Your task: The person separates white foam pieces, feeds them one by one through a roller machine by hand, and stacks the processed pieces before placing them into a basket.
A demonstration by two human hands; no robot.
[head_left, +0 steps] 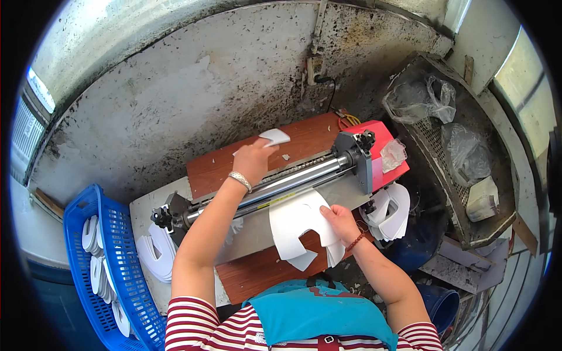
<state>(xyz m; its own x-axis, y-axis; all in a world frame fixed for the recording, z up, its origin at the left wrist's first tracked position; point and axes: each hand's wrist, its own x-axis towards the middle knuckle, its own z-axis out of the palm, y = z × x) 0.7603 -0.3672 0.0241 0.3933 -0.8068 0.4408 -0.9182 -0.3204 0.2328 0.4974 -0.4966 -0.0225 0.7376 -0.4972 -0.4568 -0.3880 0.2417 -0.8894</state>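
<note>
My left hand [253,161] reaches over the metal rollers [293,182] of a roller machine. Its fingers pinch a small white sheet piece [275,137] behind the rollers. In front of them, my right hand [342,224] grips the right edge of several white cut-out sheets [295,219], thumb on top. Each of these has a curved notch at the lower end, and the stack's upper edge lies close to the front roller. What the sheets are made of, I cannot tell.
A blue basket [126,257] at left holds U-shaped white pieces. More white pieces [157,253] lie beside it, and another stack [391,212] sits below the machine's red housing [383,153]. A dirty metal trough [462,146] with plastic bags stands at right. A wall socket [315,69] is behind.
</note>
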